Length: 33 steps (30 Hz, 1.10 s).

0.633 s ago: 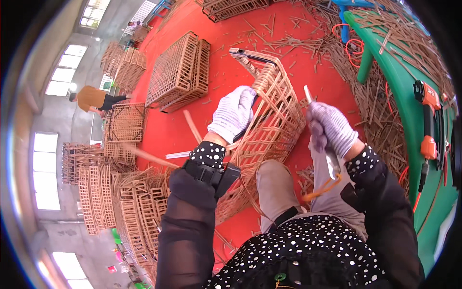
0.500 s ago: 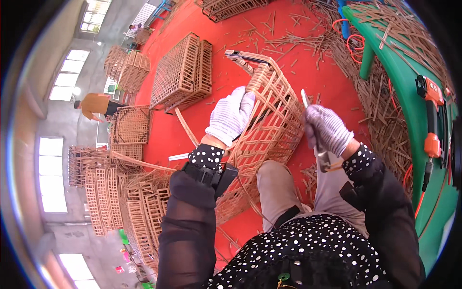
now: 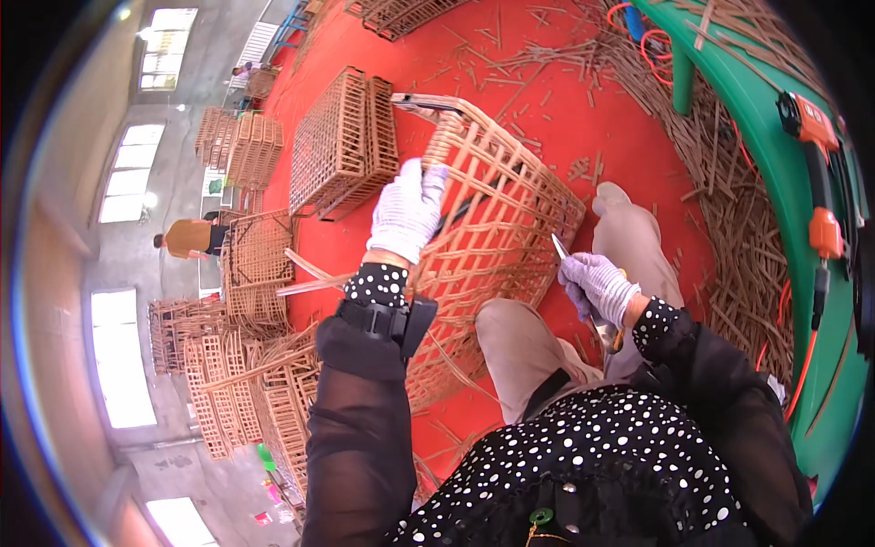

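A half-woven brown basket [image 3: 492, 219], its slats crossing over a dark frame, leans in front of my knees. My left hand [image 3: 406, 211], in a pale striped glove, closes on its rim just below the tightly wrapped section [image 3: 442, 141]. In the same kind of glove, my right hand [image 3: 597, 284] is wrapped round a pointed metal tool [image 3: 560, 246]. The tool's bright tip points up beside the basket's right edge; silver metal with a yellowish edge shows below the palm. The glove hides its middle, so its exact kind is unclear. Loose strips [image 3: 314, 278] stick out left of my left wrist.
Finished-looking lattice baskets [image 3: 333, 137] stand on the red floor covering [image 3: 510, 55], with more stacks along the left. Cut strips [image 3: 729, 246] heap at right beside a green table [image 3: 756, 109] holding an orange-black power tool [image 3: 820, 182]. A person [image 3: 187, 239] stands far left.
The basket and my left hand have shifted left in the view. My right hand has moved lower, its blade tip now angled leftward. My right leg is stretched further forward.
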Tool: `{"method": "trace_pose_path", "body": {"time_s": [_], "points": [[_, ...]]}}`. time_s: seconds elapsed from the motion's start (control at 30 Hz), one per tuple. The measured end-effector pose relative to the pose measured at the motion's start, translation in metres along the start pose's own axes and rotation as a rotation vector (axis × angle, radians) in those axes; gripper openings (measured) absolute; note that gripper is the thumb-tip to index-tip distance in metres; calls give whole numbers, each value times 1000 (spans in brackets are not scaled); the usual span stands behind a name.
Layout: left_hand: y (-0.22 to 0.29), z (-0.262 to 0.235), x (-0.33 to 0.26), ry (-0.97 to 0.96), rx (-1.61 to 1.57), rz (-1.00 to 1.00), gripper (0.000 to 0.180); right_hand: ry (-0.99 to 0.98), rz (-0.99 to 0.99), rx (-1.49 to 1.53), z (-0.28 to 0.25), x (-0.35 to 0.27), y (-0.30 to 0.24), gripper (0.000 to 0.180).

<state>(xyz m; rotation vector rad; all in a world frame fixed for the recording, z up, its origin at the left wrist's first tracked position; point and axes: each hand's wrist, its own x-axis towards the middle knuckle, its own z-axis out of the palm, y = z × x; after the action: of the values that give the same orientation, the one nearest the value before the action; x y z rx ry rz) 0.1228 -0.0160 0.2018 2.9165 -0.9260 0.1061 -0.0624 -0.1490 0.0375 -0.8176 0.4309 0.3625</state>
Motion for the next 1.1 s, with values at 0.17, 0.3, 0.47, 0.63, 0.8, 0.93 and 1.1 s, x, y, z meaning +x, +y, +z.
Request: {"method": "trace_pose_path", "body": {"time_s": [0.17, 0.3, 0.47, 0.63, 0.8, 0.93, 1.1], "points": [[24, -1, 6, -77, 235, -124, 51, -82, -103, -199, 2, 6, 4, 28], [30, -4, -1, -47, 308, -160, 54, -229, -144, -196, 24, 47, -17, 29], [32, 8, -5, 63, 322, -163, 54, 268, -88, 374, 11, 99, -37, 31], [19, 4, -6, 124, 273, -60, 49, -74, -10, -248, 14, 64, -22, 32], [19, 7, -22, 145, 286, -30, 48, -103, 24, -82, 28, 79, -18, 28], [3, 9, -23, 190, 257, 55, 46, -36, -75, 125, 43, 69, 13, 30], [-13, 3, -21, 180, 160, 116, 41, -47, 121, -43, 15, 72, 58, 27]]}}
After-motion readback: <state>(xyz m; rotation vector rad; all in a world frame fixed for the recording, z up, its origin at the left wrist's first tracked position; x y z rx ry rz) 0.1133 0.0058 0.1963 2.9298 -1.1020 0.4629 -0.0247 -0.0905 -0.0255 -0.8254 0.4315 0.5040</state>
